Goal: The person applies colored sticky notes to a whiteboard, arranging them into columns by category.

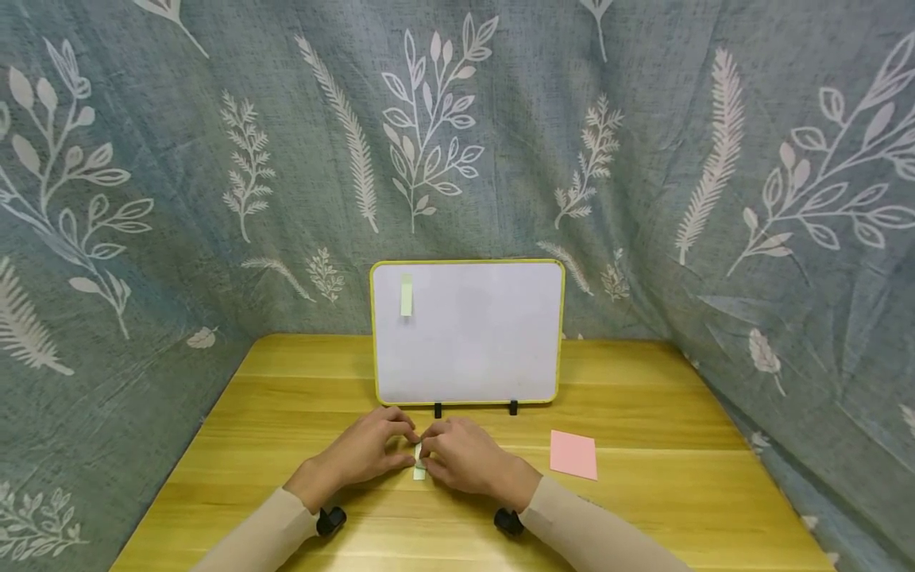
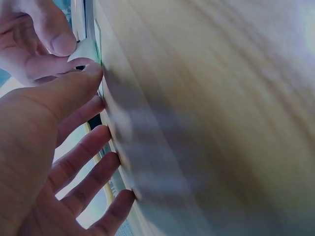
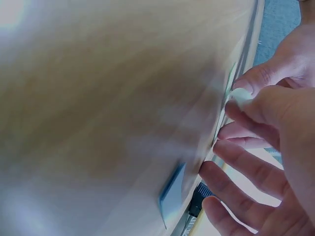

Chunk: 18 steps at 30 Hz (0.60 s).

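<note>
A narrow pale green sticky-note pad lies on the table between both hands. My right hand pinches its curled-up top slip between thumb and index finger. From the other side my left hand holds the pad, thumb and index fingertips at its edge. The other fingers of the left hand spread with their tips at the tabletop. Seen from the right wrist, the remaining right fingers are also spread against the table. The fingers partly hide the pad.
Behind the hands a yellow-framed whiteboard stands on black feet. One pale green slip sticks to its upper left. A pink sticky-note pad lies right of the right hand on the wooden table. Patterned curtain surrounds it.
</note>
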Each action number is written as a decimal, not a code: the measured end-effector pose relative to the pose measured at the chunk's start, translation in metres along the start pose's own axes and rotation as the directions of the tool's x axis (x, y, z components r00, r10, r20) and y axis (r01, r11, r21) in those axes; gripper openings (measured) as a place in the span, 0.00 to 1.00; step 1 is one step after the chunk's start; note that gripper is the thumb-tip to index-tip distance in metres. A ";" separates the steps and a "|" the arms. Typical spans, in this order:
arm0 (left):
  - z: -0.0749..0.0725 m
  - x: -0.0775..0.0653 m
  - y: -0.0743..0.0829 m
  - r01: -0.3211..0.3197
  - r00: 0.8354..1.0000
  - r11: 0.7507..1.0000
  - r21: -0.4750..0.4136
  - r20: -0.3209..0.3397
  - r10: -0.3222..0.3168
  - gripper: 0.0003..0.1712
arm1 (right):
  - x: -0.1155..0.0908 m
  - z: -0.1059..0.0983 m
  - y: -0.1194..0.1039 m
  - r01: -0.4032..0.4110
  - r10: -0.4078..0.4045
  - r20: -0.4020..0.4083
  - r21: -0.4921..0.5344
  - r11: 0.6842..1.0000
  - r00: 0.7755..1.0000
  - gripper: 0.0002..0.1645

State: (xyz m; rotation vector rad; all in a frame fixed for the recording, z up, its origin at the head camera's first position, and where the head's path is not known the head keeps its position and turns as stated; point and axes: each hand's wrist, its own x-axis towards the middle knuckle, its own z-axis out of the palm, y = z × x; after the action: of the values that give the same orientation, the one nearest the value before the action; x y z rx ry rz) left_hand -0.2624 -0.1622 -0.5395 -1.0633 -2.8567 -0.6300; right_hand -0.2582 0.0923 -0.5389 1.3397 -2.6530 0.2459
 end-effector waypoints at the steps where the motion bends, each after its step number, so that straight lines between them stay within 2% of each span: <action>1: 0.000 0.000 0.000 0.001 1.000 1.000 -0.006 0.001 -0.001 0.13 | 0.000 0.000 0.000 -0.005 0.005 0.003 0.010 1.000 1.000 0.07; 11: 0.000 0.001 0.001 0.028 1.000 0.999 -0.016 0.009 -0.028 0.13 | 0.001 -0.002 0.004 -0.079 0.076 0.023 0.161 0.984 0.997 0.04; 18: -0.002 0.000 0.002 0.040 0.999 0.999 -0.028 0.016 -0.040 0.15 | 0.002 -0.001 0.008 -0.151 0.143 0.048 0.319 0.936 0.989 0.06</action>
State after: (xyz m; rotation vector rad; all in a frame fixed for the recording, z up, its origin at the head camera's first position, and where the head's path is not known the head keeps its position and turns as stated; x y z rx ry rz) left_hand -0.2613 -0.1620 -0.5372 -1.0215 -2.8972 -0.6691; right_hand -0.2655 0.0956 -0.5384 1.2287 -2.8271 0.7152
